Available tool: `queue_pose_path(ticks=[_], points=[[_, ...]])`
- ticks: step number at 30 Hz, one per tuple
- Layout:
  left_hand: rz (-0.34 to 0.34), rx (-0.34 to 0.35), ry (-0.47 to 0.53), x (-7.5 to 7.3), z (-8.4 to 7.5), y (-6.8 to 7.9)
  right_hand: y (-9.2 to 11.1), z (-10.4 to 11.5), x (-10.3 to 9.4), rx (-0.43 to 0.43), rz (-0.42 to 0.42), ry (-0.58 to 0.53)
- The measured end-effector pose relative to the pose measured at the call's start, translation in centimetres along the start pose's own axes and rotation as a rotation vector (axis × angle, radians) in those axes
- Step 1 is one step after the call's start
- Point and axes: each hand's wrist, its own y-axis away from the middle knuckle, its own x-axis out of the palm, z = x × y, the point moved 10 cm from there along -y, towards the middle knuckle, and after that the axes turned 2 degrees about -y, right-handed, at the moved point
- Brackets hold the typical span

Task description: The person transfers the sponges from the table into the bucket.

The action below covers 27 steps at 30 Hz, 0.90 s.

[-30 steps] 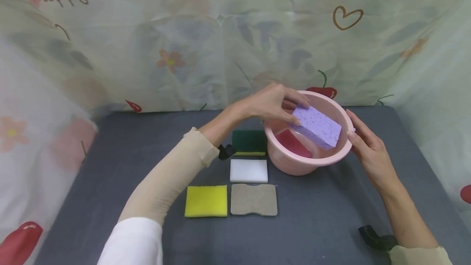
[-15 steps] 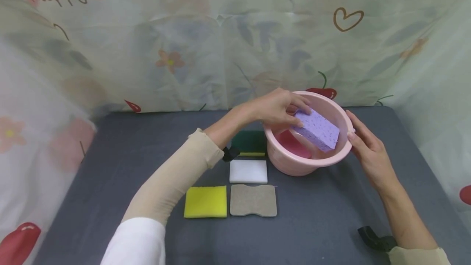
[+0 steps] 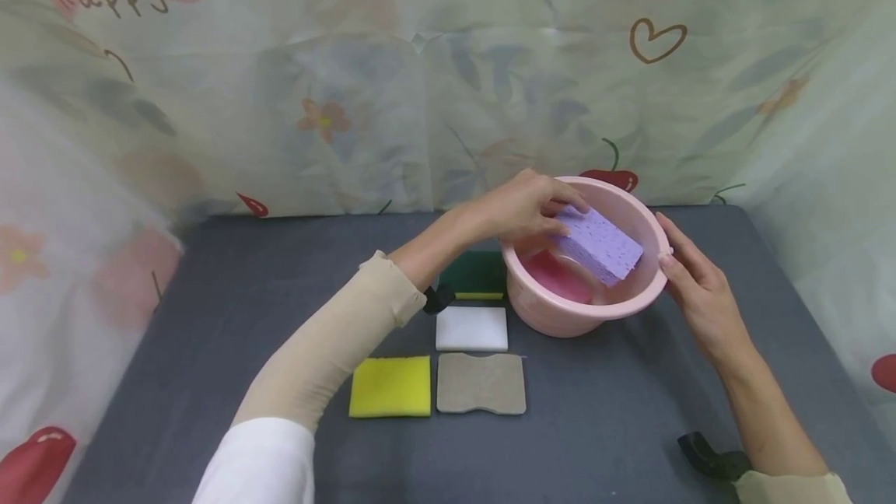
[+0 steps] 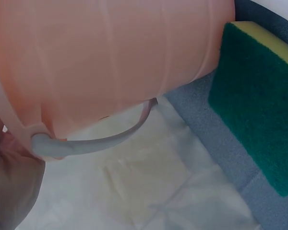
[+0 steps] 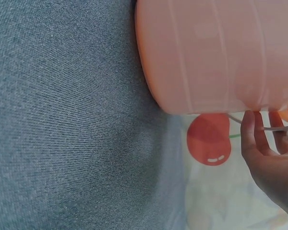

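Observation:
In the head view a pink bucket [image 3: 560, 323] stands on the dark table at right of centre. My left hand [image 3: 521, 204] reaches over its rim and pinches one end of a purple speckled sponge [image 3: 602, 243], which slants down inside. Below it in the bucket lies something deep pink [image 3: 558, 277], partly hidden. My right hand [image 3: 700, 286] grips the bucket's right rim, thumb on the near side. The right wrist view has those fingers [image 5: 248, 129] against the bucket's outer wall. A grey handle [image 4: 96, 143] hangs off the bucket in the left wrist view.
Left of the bucket lie a green-and-yellow scouring sponge [image 3: 476, 272], partly behind the left wrist, and a white sponge [image 3: 472, 329]. Nearer are a yellow sponge [image 3: 390, 386] and a grey notched sponge [image 3: 481, 384]. A printed curtain [image 3: 420, 115] borders the table [image 3: 595, 426].
The left hand has dipped slightly and the purple sponge has shifted a little lower and leftward inside the bucket. The right hand keeps its hold on the rim.

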Motion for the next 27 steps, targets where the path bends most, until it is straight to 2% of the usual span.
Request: queue_pose_path(ticks=[7, 12, 17, 21, 27], points=[[-0.035, 0.016, 0.029, -0.1, -0.2, 0.1, 0.0, -0.1, 0.1, -0.001, 0.002, 0.004], [-0.095, 0.03, 0.035, -0.9, -0.3, 0.6, 0.0, -0.2, -0.1, 0.016, -0.011, 0.039], [-0.18, 0.047, 0.072, -2.2, -0.2, 1.9, 0.0, -0.2, -0.1, 0.015, -0.011, 0.028], [-0.242, 0.094, 0.09, -3.1, -0.3, 3.0, 0.0, -0.2, 0.0, 0.018, -0.012, 0.027], [-0.27, 0.111, 0.079, -3.5, 0.0, 4.6, 0.0, -0.3, 0.0, 0.025, -0.007, 0.045]])
